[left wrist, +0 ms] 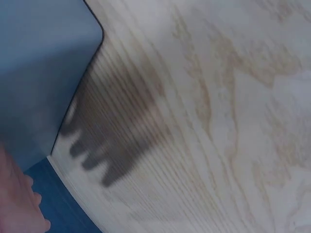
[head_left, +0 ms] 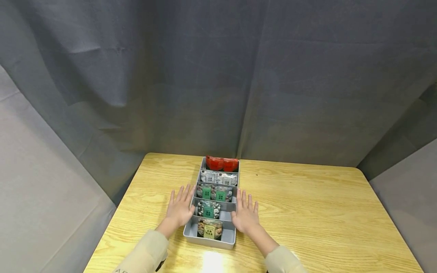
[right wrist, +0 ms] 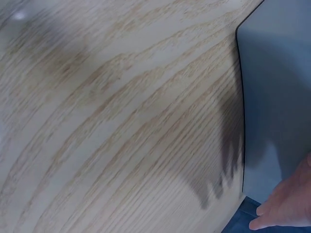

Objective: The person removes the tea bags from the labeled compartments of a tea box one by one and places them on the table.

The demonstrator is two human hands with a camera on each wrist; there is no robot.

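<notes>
A long grey divided tray (head_left: pixel 209 242) stands on the table between my two hands. My left hand (head_left: pixel 180 211), fingers spread and straight, is at its left side; my right hand (head_left: pixel 246 217) is spread likewise at its right side. The thumbs are right at the tray's rims. Small pouches lie in its compartments: a red pouch (head_left: pixel 214 163) beside another at the back, then two pale ones (head_left: pixel 209 176), then two with green labels (head_left: pixel 206 192). Nearer are one dark-and-white pouch (head_left: pixel 209 209) and, in front, one with a yellow label (head_left: pixel 209 229). Both wrist views show the tray's smooth outer wall (left wrist: pixel 43 63).
The wooden table (head_left: pixel 317 216) extends far to the right of the tray and a shorter way to the left. A dark grey curtain (head_left: pixel 191 94) hangs behind its back edge, with pale panels (head_left: pixel 41 182) at the sides.
</notes>
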